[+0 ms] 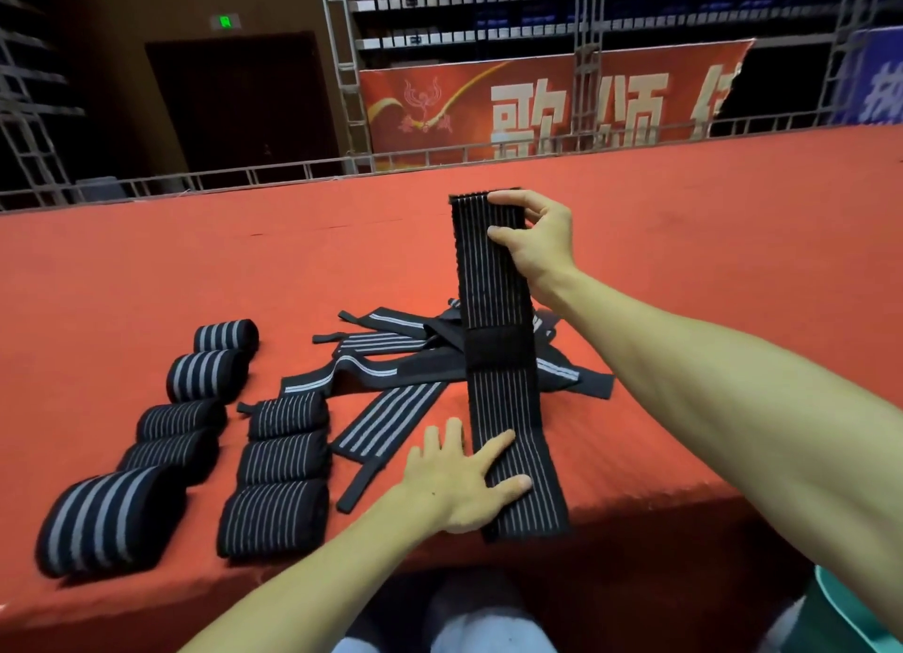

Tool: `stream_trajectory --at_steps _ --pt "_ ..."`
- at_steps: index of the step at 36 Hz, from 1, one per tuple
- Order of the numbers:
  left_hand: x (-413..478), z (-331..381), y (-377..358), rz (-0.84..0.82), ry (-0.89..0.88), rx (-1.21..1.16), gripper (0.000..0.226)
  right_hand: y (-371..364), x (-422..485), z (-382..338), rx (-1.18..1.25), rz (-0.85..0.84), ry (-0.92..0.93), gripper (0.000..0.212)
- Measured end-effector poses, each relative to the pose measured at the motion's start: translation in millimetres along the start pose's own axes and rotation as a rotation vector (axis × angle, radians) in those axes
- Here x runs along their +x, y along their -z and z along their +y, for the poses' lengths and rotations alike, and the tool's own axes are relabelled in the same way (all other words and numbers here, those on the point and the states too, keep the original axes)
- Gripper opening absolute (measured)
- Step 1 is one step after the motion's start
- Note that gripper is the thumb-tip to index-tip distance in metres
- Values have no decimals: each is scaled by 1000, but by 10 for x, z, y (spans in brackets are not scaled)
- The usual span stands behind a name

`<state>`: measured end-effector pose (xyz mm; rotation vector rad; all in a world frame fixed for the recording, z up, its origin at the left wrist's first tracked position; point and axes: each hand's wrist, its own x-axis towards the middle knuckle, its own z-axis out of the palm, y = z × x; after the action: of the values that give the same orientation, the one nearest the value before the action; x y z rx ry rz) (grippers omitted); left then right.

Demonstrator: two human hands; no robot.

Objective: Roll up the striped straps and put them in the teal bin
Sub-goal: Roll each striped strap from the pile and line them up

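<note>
Right hand (537,246) pinches a long black grey-striped elastic strap (493,300) taut; left hand (454,486) (flat, nearer) pins it; tight rolling probably comes next.

Red-covered table (195,242); metal truss (337,41) behind; red banner (440,100); dark doorway (234,100), green exit sign (225,21) above.

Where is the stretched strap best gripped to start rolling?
Probably the strap by its raised far end, pinched across the width from the right, as the right hand does; it is off the table, while the left hand pins the near end flat.
</note>
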<state>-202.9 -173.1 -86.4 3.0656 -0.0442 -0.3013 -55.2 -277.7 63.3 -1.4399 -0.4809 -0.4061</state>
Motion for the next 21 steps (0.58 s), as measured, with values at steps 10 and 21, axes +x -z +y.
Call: stream_trajectory --at_steps 10,21 --pt "496 -231 429 625 -76 -855 23 21 -121 522 29 31 -2 17" --pt "1377 -286 500 779 -167 -1157 36 111 -437 1394 -38 4 -97 32"
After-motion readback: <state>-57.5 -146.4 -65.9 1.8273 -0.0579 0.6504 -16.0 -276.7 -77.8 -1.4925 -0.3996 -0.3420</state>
